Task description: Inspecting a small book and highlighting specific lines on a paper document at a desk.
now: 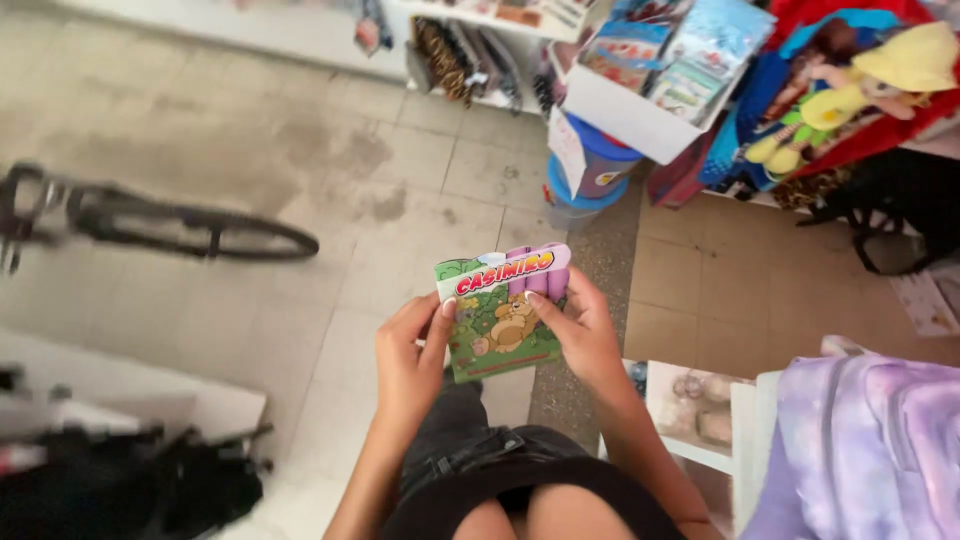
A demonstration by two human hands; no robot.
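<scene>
Both hands held one green picture card pack [500, 310] between them: the left hand [408, 355] pinched its left edge, the right hand [580, 330] its right edge, thumbs on the face. Its long axis ran upward, tilted slightly, above a tiled floor [300, 180].

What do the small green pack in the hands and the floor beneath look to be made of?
Green pack: probably printed card with a slightly glossy finish, judging by its flat, stiff shape and cartoon picture; the pinkish tubes at its top look like plastic, though blur leaves that open. Left hand and right hand pinch its sides. Floor: pale square tiles with grout lines, likely ceramic, matte and stained.
</scene>
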